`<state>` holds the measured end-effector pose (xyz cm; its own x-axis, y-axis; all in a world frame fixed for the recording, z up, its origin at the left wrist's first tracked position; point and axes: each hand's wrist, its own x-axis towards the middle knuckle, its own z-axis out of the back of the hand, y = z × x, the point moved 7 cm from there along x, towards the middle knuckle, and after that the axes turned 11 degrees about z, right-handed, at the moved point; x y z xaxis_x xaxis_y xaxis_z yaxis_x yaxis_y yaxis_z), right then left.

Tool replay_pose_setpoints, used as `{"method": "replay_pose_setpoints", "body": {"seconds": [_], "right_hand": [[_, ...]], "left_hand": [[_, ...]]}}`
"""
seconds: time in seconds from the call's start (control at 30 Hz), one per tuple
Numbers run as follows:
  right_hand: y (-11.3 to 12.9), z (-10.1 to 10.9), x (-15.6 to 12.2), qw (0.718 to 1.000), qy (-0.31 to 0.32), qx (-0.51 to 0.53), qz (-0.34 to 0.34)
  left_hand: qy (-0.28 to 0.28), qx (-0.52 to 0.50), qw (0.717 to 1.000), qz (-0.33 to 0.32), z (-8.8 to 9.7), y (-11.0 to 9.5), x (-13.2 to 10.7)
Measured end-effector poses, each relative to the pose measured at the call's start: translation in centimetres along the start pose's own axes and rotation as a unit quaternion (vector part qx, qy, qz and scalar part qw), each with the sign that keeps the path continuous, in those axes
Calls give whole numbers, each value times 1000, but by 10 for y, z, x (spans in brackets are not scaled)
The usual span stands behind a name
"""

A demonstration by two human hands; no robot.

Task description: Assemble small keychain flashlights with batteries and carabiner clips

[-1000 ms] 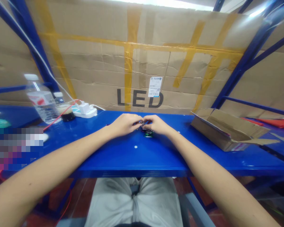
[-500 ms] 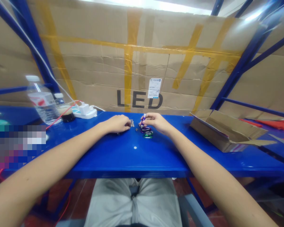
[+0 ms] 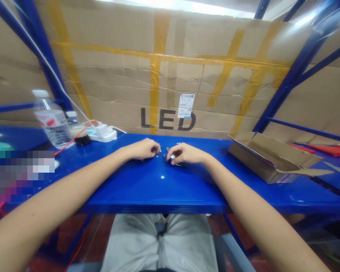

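Note:
My right hand (image 3: 184, 154) grips a small purple cylinder with a silver end (image 3: 172, 157), held low over the table with the round silver end showing. Beneath that hand a bit of a green carabiner (image 3: 180, 164) peeks out; the rest is covered. My left hand (image 3: 146, 149) rests on the table to the left, fingers curled and closed beside several tiny shiny metal pieces (image 3: 159, 148). What its fingertips hold, if anything, is hidden. Between the two hands lies a tiny dark metal piece (image 3: 164, 155).
On the blue table (image 3: 147, 189), an open cardboard box (image 3: 260, 160) stands at right. A water bottle (image 3: 51, 122), a dark-liquid bottle (image 3: 81, 132) and a white power strip (image 3: 104, 135) stand at left. Large taped cardboard (image 3: 124, 83) closes off the back.
My right hand has come nearer and lower with the purple cylinder, now tipped so its silver end shows, and covers most of the carabiners. My left hand has shifted slightly right.

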<state>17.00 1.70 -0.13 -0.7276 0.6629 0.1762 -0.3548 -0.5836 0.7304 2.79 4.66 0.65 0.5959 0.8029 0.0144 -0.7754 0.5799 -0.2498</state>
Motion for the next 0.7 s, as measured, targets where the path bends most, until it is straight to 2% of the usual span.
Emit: {"method": "replay_pose_setpoints", "body": {"seconds": [0.13, 0.3, 0.4, 0.7], "right_hand": [[1, 0, 0, 1000, -2, -1, 1], [3, -1, 0, 1000, -3, 8, 5], [2, -1, 1, 1000, -4, 13, 4], [2, -1, 1, 1000, -8, 8, 3]], "left_hand": [[2, 12, 1000, 6, -4, 2, 2], [-13, 31, 998, -57, -7, -4, 3], [-19, 41, 996, -72, -11, -6, 5], [-12, -28, 999, -30, -9, -3, 7]]}}
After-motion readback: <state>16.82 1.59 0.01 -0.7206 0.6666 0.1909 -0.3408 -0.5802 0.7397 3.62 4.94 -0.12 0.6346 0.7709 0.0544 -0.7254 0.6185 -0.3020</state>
